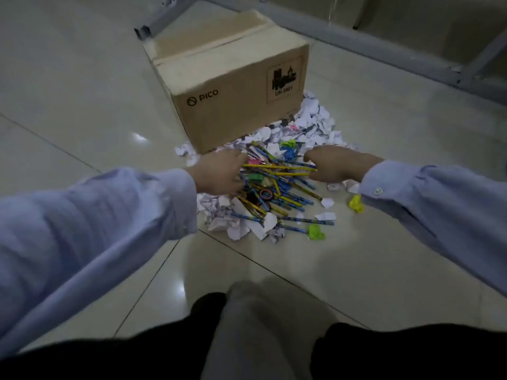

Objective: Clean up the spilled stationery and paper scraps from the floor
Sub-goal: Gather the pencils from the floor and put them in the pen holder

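A heap of pencils (285, 198), blue and yellow, lies on the tiled floor mixed with crumpled white paper scraps (315, 124), green and yellow paper balls (317, 233) and a roll of tape (265, 193). My left hand (219, 171) and my right hand (337, 165) reach into the heap from either side. Together they grip a bundle of yellow pencils (279, 168) that spans the gap between them. A closed cardboard box (233, 86) marked PICO stands just behind the heap.
Grey metal frame legs (384, 50) run along the floor behind and to the right of the box. A yellow paper ball (356, 204) lies apart at the right. My dark trouser legs (411, 352) fill the bottom of the view.
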`<state>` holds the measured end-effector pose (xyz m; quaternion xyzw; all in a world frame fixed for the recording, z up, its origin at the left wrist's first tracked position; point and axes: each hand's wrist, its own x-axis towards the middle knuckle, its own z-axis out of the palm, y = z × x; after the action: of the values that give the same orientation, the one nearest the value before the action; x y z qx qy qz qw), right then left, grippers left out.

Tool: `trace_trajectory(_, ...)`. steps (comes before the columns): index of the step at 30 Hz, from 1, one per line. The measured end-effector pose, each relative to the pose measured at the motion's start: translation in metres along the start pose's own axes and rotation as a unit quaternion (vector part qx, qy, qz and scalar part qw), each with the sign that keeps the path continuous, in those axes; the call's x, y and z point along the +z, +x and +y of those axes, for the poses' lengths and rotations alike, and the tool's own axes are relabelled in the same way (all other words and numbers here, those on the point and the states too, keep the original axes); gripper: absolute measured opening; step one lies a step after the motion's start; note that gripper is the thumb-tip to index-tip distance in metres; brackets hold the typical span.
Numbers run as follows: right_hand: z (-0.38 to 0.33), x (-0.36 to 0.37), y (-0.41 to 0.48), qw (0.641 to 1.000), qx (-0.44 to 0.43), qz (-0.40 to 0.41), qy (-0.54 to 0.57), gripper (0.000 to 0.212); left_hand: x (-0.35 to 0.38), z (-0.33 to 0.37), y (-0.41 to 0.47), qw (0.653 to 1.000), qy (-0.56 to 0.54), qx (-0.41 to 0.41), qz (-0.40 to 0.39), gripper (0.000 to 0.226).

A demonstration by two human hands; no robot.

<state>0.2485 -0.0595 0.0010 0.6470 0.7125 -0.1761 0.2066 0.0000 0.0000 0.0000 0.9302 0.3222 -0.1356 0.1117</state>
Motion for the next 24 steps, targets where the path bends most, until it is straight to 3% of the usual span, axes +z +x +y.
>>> trace_trajectory(3,0.006,0.019,0.006,0.999,0.037,0.025,0.02,0.048,0.025,0.004,0.002,0.999,0.034,0.021,-0.019,0.062)
trace_trajectory(8,0.005,0.047,0.018,0.997,0.051,0.055,0.032,0.065,0.053,0.005,0.009,0.997,0.05,0.049,-0.013,0.081)
trace_trajectory(13,0.0,0.053,0.032,0.994,0.056,0.06,0.072,0.073,0.061,0.013,0.009,0.996,0.06,0.062,-0.001,0.085)
trace_trajectory(16,-0.005,0.054,0.041,0.992,0.057,0.057,0.095,0.067,0.061,0.013,0.012,0.994,0.069,0.083,0.004,0.087)
trace_trajectory(20,-0.007,0.048,0.048,0.991,0.047,0.056,0.116,0.041,0.067,0.013,0.014,0.991,0.088,0.103,-0.006,0.092)
trace_trajectory(24,-0.007,0.043,0.046,0.991,0.024,0.034,0.129,0.044,0.069,0.012,0.013,0.988,0.106,0.108,-0.026,0.094)
